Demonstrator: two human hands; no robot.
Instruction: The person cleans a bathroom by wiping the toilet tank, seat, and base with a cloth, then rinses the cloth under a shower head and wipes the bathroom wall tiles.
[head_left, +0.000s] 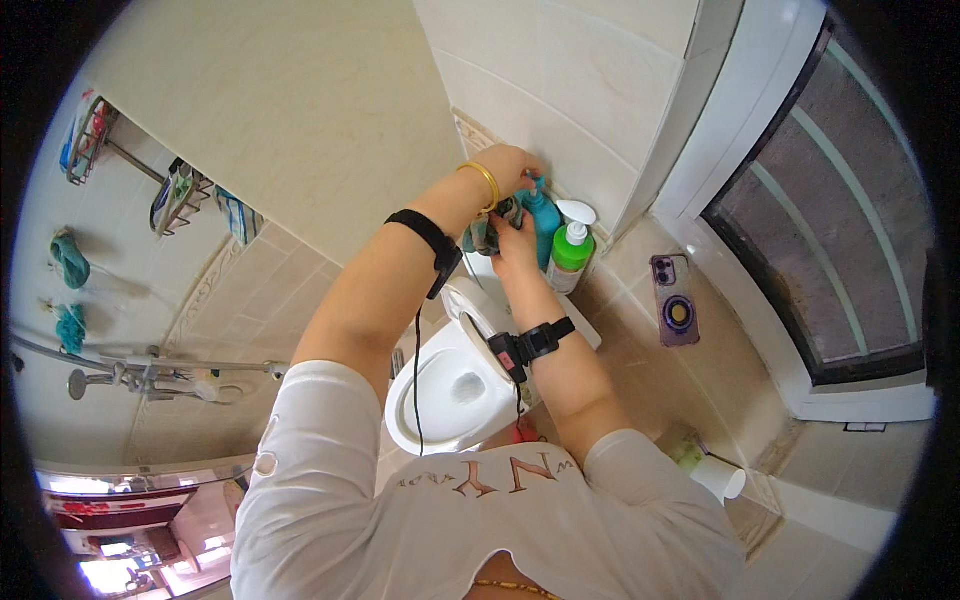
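Note:
My left hand (516, 169), with a gold bangle at the wrist, has its fingers at the pump head of a blue pump bottle (541, 221). Just below it, my right hand (514, 241) holds a bunched, patterned dark-and-green cloth (486, 234), partly hidden by my fingers and left wrist. To the right of the blue bottle stands a green bottle with a white pump (573, 251), with another white pump top (576, 212) behind it. These stand by the tiled wall, above and behind a white toilet (448, 388) whose lid is raised.
A phone (676, 301) with a ring on its case lies on the tan tiled surface at right, beside a white-framed window (757, 330). A white roll (718, 478) is at lower right. Wire racks (177, 199) and a hand shower (78, 384) are at left. Black cables hang from both wrist straps.

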